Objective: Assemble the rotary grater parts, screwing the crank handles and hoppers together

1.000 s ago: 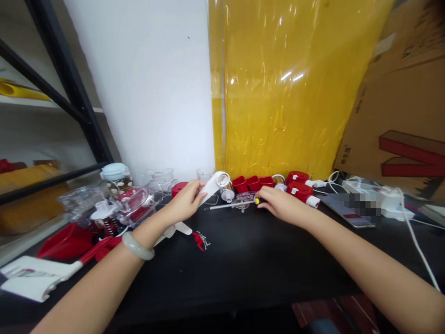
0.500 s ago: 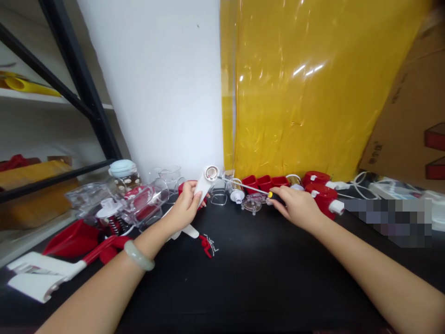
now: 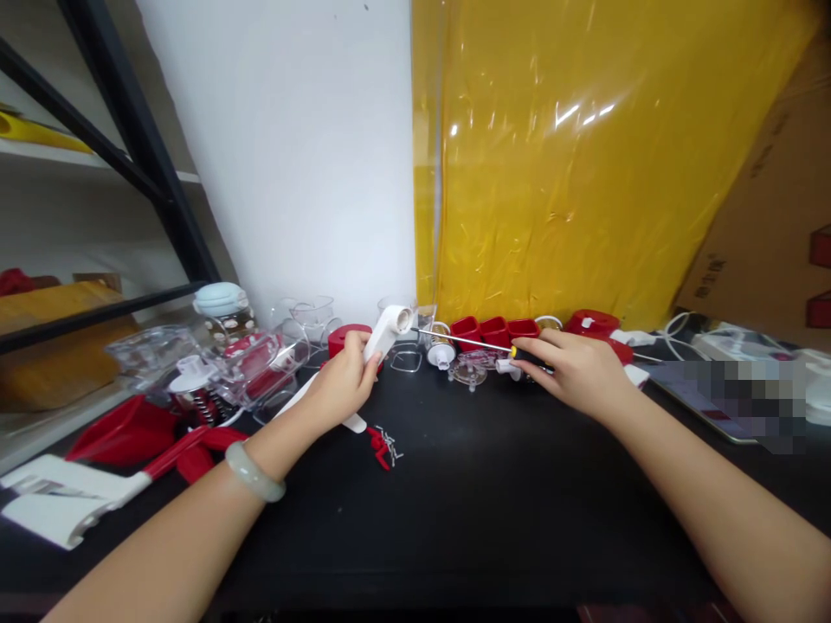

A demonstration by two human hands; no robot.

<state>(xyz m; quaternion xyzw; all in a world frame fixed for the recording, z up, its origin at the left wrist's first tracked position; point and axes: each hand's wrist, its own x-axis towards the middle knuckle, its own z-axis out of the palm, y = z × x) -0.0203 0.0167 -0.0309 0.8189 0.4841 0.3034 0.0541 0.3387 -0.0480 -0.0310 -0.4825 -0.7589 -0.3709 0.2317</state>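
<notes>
My left hand [image 3: 347,376] grips a white plastic handle piece [image 3: 384,333] with a round hollow end turned up and to the right. In my right hand [image 3: 571,363] is a screwdriver [image 3: 467,342], its black and yellow handle under my fingers. The long metal shaft points left, with its tip close to the rim of the round end; a small gap seems to lie between them. Below my left hand, red plastic bits [image 3: 379,448] and several small screws [image 3: 390,443] lie on the black table [image 3: 454,510]. A white flat piece shows partly behind my left wrist.
Clear plastic parts [image 3: 156,350], a red scoop-shaped part [image 3: 123,433] and a white-and-red part [image 3: 71,502] lie at left. Red cups [image 3: 493,333] and a white-capped drum [image 3: 441,350] line the back. A tablet [image 3: 707,402] and a cardboard box [image 3: 746,225] are at right.
The screwdriver tip has come away slightly to the right from the white piece's round end. My right hand has moved a little right, and the round end has turned more toward the right.
</notes>
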